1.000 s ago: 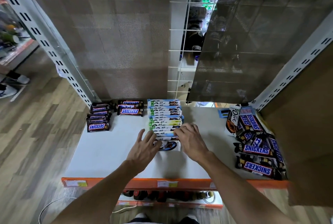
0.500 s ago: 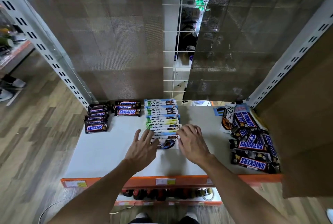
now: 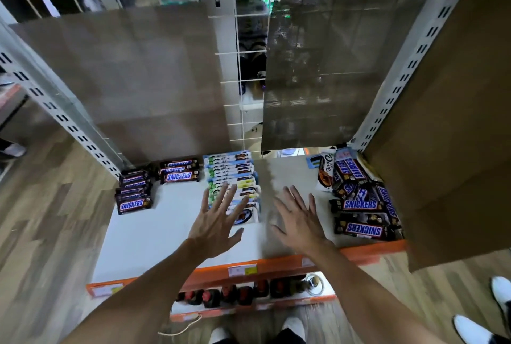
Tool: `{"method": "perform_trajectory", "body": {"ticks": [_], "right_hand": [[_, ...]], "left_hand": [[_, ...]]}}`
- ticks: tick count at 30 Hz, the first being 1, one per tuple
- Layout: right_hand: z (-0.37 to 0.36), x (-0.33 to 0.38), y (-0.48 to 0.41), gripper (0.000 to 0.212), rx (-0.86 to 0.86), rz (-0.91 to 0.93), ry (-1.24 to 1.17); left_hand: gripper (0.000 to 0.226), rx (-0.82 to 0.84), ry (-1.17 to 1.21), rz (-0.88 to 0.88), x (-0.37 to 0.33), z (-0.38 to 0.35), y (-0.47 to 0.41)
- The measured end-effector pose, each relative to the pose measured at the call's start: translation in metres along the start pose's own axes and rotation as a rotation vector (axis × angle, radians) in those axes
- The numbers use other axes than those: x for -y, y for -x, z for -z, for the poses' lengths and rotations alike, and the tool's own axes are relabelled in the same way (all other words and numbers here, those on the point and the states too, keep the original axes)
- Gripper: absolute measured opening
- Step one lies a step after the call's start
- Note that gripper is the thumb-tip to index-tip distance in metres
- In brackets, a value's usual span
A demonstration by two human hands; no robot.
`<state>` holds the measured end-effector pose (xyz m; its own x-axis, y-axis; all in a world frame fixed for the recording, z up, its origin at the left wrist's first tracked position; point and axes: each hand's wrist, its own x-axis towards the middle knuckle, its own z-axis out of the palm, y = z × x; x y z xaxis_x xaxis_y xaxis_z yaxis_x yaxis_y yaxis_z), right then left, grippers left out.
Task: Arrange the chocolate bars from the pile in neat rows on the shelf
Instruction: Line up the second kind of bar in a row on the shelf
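- Bars in white-and-blue wrappers [image 3: 231, 172] form one column in the middle of the shelf [image 3: 154, 233], overlapping like shingles from the back wall toward me. One near the front shows a yellow patch.
- Each of these lies flat with its long axis running left to right, so the column itself runs front to back.
- Two short stacks of brown Snickers bars sit at the back left. The left stack [image 3: 134, 193] is by the upright post and the smaller stack [image 3: 179, 171] is just beside the white column. Their long axes also run left to right, tilted slightly, and the logos read upright to me.
- The pile [image 3: 362, 202] lies loose at the right end of the shelf, against the cardboard panel [image 3: 456, 122]. Its Snickers bars point every way: two near the front lie crosswise, the frontmost with its logo upside down, and others run front to back or slant.
- A white Dove bar [image 3: 325, 171] stands on edge at the pile's back-left corner.
- My left hand [image 3: 214, 222] is flat with its fingers spread, holding nothing. Its fingertips lie over the front end of the white column, though I cannot tell whether they touch it.
- My right hand [image 3: 297, 219] is also spread and empty, over bare shelf between the column and the pile.
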<state>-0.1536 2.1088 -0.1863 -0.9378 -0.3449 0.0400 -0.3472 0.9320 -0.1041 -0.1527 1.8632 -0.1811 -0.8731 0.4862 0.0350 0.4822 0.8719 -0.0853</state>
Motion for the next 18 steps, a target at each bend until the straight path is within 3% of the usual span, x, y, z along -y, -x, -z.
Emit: {"method": "perform_trajectory", "body": {"ticks": [18], "right_hand": [[0.024,-0.105,0.085,0.071,0.037,-0.321,0.006]], "left_hand": [[0.075,-0.007,0.005,-0.213,-0.107,0.005,-0.083]]}}
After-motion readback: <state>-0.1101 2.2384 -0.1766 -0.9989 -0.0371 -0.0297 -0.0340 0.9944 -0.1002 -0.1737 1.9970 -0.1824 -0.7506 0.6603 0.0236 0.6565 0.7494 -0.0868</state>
